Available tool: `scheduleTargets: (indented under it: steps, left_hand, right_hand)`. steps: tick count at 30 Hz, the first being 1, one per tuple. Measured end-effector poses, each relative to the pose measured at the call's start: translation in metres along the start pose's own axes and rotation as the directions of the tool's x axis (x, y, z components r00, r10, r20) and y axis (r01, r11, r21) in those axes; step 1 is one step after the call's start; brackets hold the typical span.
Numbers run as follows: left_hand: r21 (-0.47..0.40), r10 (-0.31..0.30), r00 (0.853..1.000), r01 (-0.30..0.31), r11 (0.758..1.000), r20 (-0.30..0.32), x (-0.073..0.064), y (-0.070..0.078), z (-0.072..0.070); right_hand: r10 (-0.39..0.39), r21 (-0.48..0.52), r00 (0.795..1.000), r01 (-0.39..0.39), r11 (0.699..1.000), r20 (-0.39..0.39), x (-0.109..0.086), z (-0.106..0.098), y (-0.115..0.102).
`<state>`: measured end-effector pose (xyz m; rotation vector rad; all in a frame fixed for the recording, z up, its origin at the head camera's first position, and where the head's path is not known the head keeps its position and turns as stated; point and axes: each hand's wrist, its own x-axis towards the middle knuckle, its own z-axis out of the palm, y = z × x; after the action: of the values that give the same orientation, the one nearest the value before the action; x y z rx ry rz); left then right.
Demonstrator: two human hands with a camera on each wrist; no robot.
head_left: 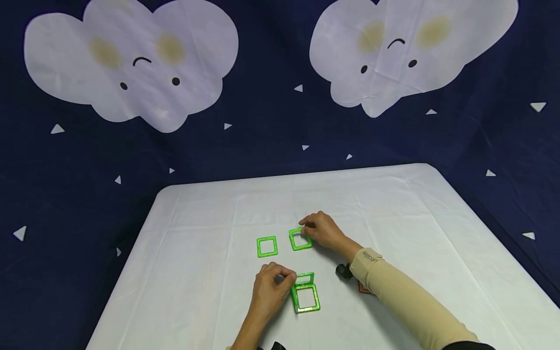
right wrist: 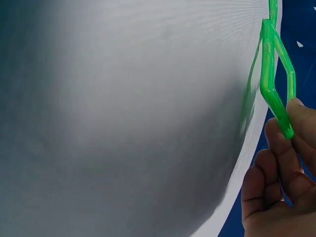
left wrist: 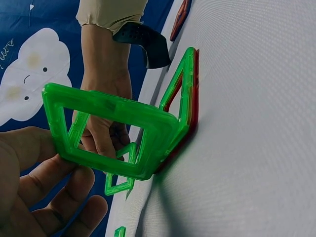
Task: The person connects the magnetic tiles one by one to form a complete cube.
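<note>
My left hand [head_left: 270, 289] pinches the edge of a green square magnetic tile [left wrist: 111, 103] between thumb and fingers. That tile stands up from a small structure near the front. Its flat base is a green square frame [head_left: 307, 309] lying over a red tile [left wrist: 195, 98], and a green tile [head_left: 305, 275] rises at its back. Farther back, my right hand [head_left: 321, 231] pinches the far right corner of another green square tile [head_left: 302, 248]. In the right wrist view this tile [right wrist: 267, 64] tilts, with thumb and index finger at its end.
A lone green square tile [head_left: 268, 254] lies flat to the left of the right hand. Part of a reddish-brown tile [head_left: 363, 288] shows beneath the right sleeve. White cloth [head_left: 197, 291] covers the table, and a dark blue backdrop [head_left: 262, 155] with clouds hangs behind.
</note>
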<state>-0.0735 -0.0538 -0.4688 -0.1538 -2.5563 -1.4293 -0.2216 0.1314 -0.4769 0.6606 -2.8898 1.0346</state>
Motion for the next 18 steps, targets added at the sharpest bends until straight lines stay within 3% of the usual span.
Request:
scheduleTargets:
  steps: [10, 18]
  left_hand:
    - [0.007, 0.000, 1.000, 0.000, 1.000, 0.013, 0.000, 0.002, 0.000]
    - [0.012, -0.012, 1.000, 0.012, 1.000, 0.000, -0.002, 0.002, 0.000]
  right_hand:
    - [-0.042, 0.051, 0.999, 0.042, 0.998, -0.009, -0.007, -0.009, -0.009]
    - [-0.041, 0.054, 0.992, 0.048, 0.997, -0.118, -0.023, -0.027, -0.018]
